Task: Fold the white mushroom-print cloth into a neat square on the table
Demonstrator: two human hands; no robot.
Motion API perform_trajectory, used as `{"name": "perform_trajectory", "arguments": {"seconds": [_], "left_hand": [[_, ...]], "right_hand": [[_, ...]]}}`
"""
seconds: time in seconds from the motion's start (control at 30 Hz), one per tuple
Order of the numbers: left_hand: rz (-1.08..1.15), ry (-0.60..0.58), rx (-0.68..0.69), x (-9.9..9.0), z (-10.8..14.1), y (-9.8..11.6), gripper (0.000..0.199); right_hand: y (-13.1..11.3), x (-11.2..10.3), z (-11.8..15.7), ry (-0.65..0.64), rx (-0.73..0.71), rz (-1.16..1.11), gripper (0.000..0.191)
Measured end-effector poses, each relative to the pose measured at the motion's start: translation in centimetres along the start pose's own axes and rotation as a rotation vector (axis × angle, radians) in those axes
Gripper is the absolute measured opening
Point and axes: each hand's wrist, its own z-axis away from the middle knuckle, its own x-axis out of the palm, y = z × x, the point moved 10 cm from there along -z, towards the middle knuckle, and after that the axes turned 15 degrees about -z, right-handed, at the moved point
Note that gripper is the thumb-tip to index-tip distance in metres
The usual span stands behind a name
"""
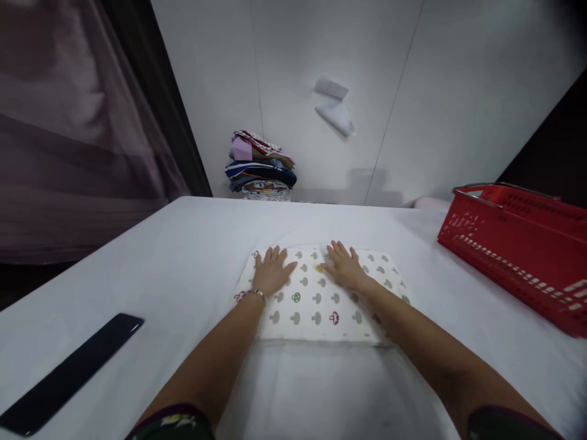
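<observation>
A white cloth (316, 305) printed with grey, red, green and yellow mushrooms lies folded into a flat rectangle at the middle of the table. My left hand (273, 272) rests palm down on its upper left part, fingers spread, a bracelet at the wrist. On the upper right part lies my right hand (345, 267), also flat with its fingers apart. Neither hand grips anything. My forearms cover parts of the cloth's left and right sides.
The white table (183, 263) carries a red plastic basket (518, 250) at the right and a long dark flat object (73, 373) at the left. Folded clothes (261, 165) are stacked beyond the far edge, by the wall. A curtain hangs at the left.
</observation>
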Motion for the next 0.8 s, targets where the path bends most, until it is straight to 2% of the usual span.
{"name": "perform_trajectory", "arguments": {"seconds": [0.1,0.17,0.3,0.4,0.47,0.53,0.63,0.8], "left_hand": [[-0.007,0.01,0.001,0.0,0.0,0.0,0.071],[-0.003,0.005,0.001,0.1,0.0,0.0,0.071],[0.01,-0.011,-0.005,0.1,0.0,0.0,0.07],[0.024,-0.021,-0.004,0.0,0.0,0.0,0.07],[0.03,-0.013,-0.002,-0.1,0.0,0.1,0.07],[0.032,0.003,-0.003,-0.1,0.1,0.0,0.069],[0.022,0.031,0.01,-0.2,0.2,0.1,0.064],[0.034,0.059,0.003,-0.3,0.2,0.2,0.059]], "right_hand": [[-0.9,2.0,-0.6,-0.091,-0.017,-0.024,0.077],[-0.8,2.6,-0.7,-0.105,-0.008,-0.028,0.077],[-0.6,2.3,-0.5,-0.117,0.005,-0.031,0.078],[-1.0,1.9,-0.7,-0.175,0.052,-0.043,0.079],[-2.0,1.7,-1.2,-0.187,0.072,-0.043,0.08],[-3.9,1.7,-1.9,-0.155,0.022,-0.037,0.081],[-6.5,3.2,-2.6,-0.128,-0.063,-0.034,0.079],[-6.8,5.6,-2.7,-0.156,-0.04,-0.009,0.077]]}}
